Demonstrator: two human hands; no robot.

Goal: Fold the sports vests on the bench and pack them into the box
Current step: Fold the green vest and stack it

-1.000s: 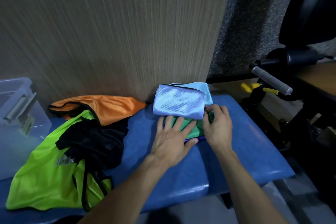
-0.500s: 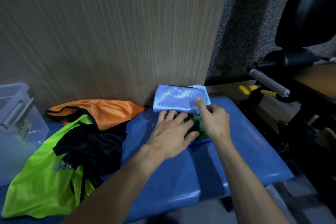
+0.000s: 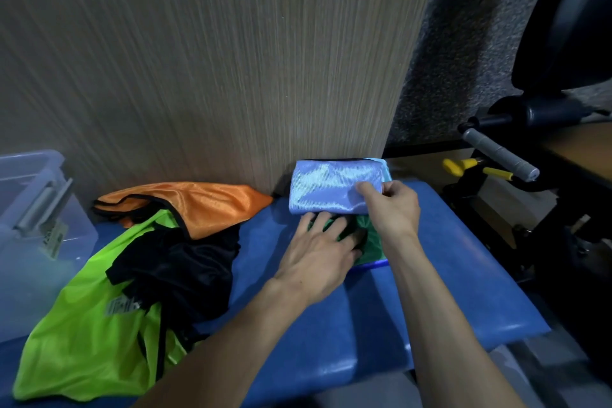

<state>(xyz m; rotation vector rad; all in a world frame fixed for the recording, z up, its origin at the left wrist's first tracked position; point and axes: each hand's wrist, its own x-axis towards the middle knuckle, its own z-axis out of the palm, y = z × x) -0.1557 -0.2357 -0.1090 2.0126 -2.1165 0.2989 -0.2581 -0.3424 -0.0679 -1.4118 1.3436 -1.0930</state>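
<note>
Nearest us, our left hand (image 3: pixel 318 258) presses flat, fingers spread, on the folded green vest (image 3: pixel 372 243) at mid-bench (image 3: pixel 430 291). Just beyond, our right hand (image 3: pixel 392 207) has moved off the green vest and now pinches the near right corner of the folded light-blue vest (image 3: pixel 328 185); we judge stacking is starting. Unfolded vests lie left; the box (image 3: pixel 39 209) stands far left.
</note>
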